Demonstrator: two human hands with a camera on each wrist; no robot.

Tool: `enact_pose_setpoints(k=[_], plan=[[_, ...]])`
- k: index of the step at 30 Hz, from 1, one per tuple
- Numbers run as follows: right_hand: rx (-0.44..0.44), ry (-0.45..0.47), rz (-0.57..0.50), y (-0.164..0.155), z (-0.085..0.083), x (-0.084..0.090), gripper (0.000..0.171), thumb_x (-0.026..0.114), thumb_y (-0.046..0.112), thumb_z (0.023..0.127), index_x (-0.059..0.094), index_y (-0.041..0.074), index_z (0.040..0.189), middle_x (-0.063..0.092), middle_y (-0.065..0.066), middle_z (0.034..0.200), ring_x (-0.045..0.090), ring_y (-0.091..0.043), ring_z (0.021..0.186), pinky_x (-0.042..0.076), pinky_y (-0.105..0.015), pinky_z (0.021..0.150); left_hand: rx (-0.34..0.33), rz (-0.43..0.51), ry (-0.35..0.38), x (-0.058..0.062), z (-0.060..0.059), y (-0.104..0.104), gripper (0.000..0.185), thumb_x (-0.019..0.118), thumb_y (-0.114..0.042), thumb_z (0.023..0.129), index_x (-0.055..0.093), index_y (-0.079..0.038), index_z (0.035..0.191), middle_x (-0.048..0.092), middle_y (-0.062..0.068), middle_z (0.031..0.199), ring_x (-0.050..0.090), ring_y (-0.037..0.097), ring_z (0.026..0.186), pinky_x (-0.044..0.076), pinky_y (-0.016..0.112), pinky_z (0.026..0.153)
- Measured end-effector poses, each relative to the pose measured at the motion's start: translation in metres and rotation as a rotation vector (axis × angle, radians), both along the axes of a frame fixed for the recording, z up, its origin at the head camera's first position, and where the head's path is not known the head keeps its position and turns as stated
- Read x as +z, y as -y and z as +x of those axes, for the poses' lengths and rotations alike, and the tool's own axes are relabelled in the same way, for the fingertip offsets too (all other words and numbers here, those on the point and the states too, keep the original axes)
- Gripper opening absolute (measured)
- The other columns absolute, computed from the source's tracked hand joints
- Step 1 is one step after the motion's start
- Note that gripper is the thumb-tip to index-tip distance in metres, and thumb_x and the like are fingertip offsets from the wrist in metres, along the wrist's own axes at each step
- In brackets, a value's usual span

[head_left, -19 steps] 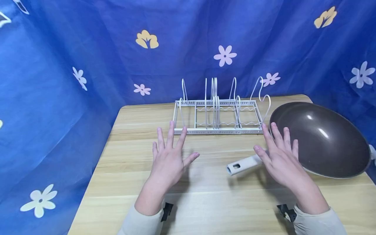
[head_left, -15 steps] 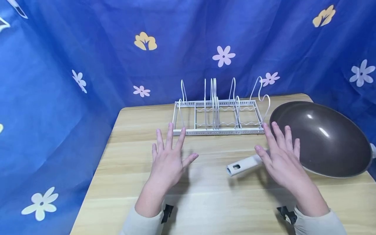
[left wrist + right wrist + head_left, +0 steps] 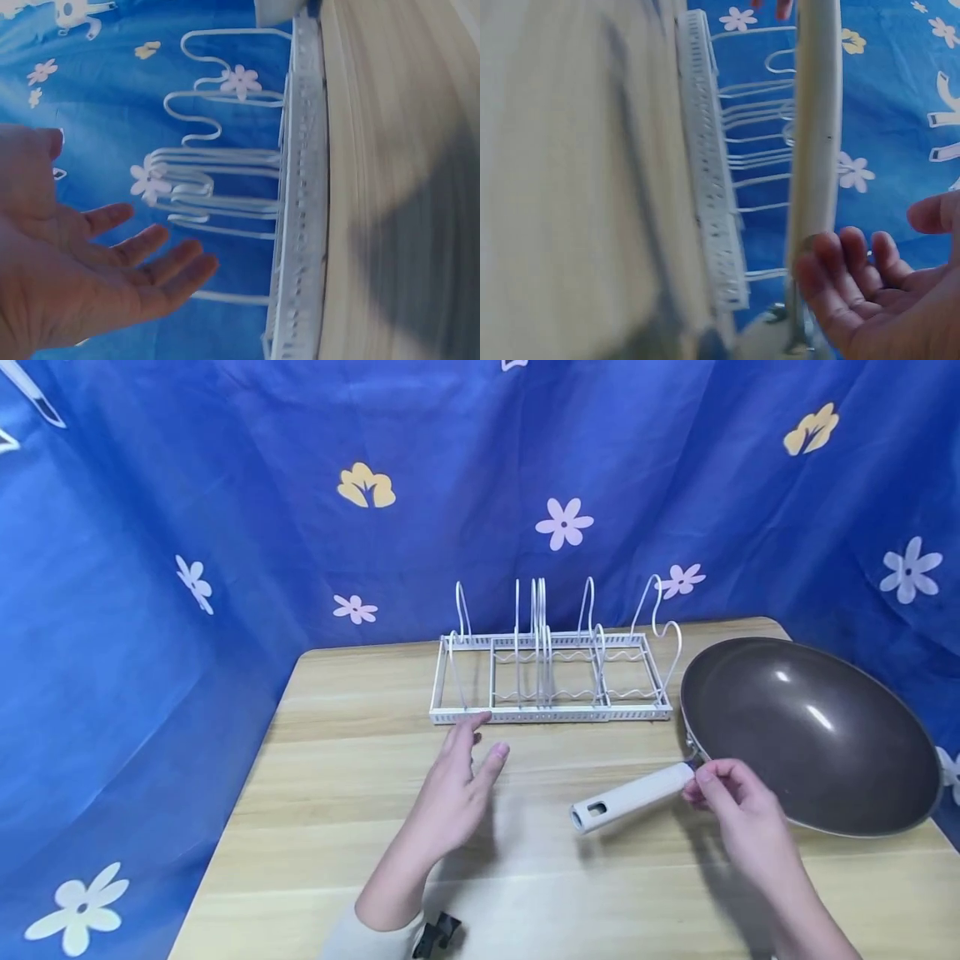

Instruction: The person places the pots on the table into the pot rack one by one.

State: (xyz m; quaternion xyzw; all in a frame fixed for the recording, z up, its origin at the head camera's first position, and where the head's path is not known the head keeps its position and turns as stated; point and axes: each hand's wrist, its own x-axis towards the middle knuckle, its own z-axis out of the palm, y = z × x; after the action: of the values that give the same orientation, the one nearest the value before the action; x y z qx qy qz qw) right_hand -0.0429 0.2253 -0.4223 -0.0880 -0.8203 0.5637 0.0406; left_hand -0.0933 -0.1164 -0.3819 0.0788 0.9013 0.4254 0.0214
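we see the pan (image 3: 810, 735) on the worktop (image 3: 525, 860) at the right, its pale handle (image 3: 630, 797) pointing left toward the middle, our right hand (image 3: 731, 797) loosely cupped and touching the handle's pan end, while our left hand (image 3: 457, 777) hovers open, farther off.
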Motion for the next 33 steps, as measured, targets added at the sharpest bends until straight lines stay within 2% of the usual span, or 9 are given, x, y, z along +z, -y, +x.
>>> enact_pose_setpoints(k=[4,8,12,15,19,23,27,30,33], plan=[[0.066,0.148,-0.184,0.004,0.000,-0.014,0.028,0.045,0.022,0.118,0.057,-0.003,0.116,0.070,0.006,0.095,0.072,-0.007,0.087,0.062,-0.020,0.084,-0.040,0.180,0.118,-0.007,-0.003,-0.012,0.054,0.047,-0.051,0.114,0.050,-0.016,0.156,0.057,0.013,0.157,0.066,0.032,0.133,0.058,0.055,0.110],[0.101,0.226,-0.341,0.006,0.000,-0.026,0.036,0.041,0.032,0.119,0.050,-0.003,0.122,0.067,-0.005,0.098,0.073,-0.016,0.086,0.067,-0.031,0.083,-0.135,0.412,0.336,-0.017,-0.004,-0.028,0.049,0.048,-0.041,0.116,0.052,-0.004,0.149,0.060,0.022,0.149,0.070,0.034,0.121,0.063,0.051,0.102],[0.154,0.236,-0.545,0.002,-0.002,-0.037,0.033,0.038,0.036,0.119,0.054,0.007,0.122,0.068,-0.004,0.100,0.074,-0.019,0.089,0.069,-0.038,0.087,-0.240,0.532,0.549,-0.027,-0.001,-0.047,0.052,0.047,-0.042,0.116,0.051,0.000,0.146,0.064,0.023,0.144,0.073,0.031,0.108,0.065,0.048,0.096],[0.263,0.213,-0.732,-0.002,-0.004,-0.046,0.033,0.033,0.034,0.120,0.060,0.014,0.120,0.069,-0.002,0.103,0.074,-0.019,0.094,0.068,-0.042,0.093,-0.322,0.569,0.660,-0.033,0.002,-0.058,0.052,0.044,-0.043,0.116,0.051,0.000,0.146,0.068,0.023,0.135,0.074,0.031,0.102,0.067,0.045,0.090],[0.409,0.154,-1.068,-0.006,-0.006,-0.053,0.036,0.027,0.029,0.121,0.060,0.016,0.126,0.071,-0.005,0.113,0.075,-0.023,0.106,0.064,-0.047,0.104,-0.395,0.657,0.753,-0.036,0.003,-0.069,0.054,0.039,-0.046,0.117,0.052,-0.002,0.146,0.068,0.031,0.127,0.076,0.036,0.102,0.069,0.046,0.086],[0.416,0.136,-1.339,-0.004,-0.010,-0.055,0.033,0.027,0.022,0.120,0.057,0.011,0.130,0.073,-0.010,0.122,0.075,-0.028,0.117,0.060,-0.047,0.111,-0.443,0.754,0.834,-0.039,0.003,-0.077,0.059,0.035,-0.052,0.117,0.054,-0.004,0.144,0.063,0.038,0.138,0.078,0.021,0.090,0.069,0.036,0.076],[0.369,0.145,-1.394,-0.002,-0.012,-0.054,0.030,0.030,0.018,0.120,0.058,0.009,0.128,0.072,-0.009,0.123,0.075,-0.027,0.119,0.060,-0.044,0.111,-0.495,0.859,0.972,-0.043,0.000,-0.082,0.058,0.034,-0.051,0.117,0.053,-0.004,0.146,0.063,0.034,0.146,0.079,0.011,0.083,0.066,0.027,0.069],[0.371,0.154,-1.397,-0.003,-0.012,-0.054,0.031,0.030,0.018,0.120,0.059,0.009,0.126,0.072,-0.009,0.122,0.074,-0.025,0.118,0.060,-0.042,0.111,-0.535,0.917,1.058,-0.048,-0.002,-0.086,0.054,0.034,-0.044,0.118,0.049,-0.004,0.151,0.077,0.017,0.128,0.078,0.007,0.081,0.064,0.023,0.066],[0.392,0.162,-1.411,-0.004,-0.012,-0.054,0.033,0.029,0.018,0.120,0.059,0.008,0.126,0.072,-0.010,0.123,0.074,-0.026,0.120,0.059,-0.042,0.113,-0.562,0.979,1.131,-0.052,-0.005,-0.087,0.048,0.034,-0.037,0.117,0.047,-0.005,0.150,0.079,-0.005,0.108,0.071,0.001,0.072,0.059,0.016,0.061]])
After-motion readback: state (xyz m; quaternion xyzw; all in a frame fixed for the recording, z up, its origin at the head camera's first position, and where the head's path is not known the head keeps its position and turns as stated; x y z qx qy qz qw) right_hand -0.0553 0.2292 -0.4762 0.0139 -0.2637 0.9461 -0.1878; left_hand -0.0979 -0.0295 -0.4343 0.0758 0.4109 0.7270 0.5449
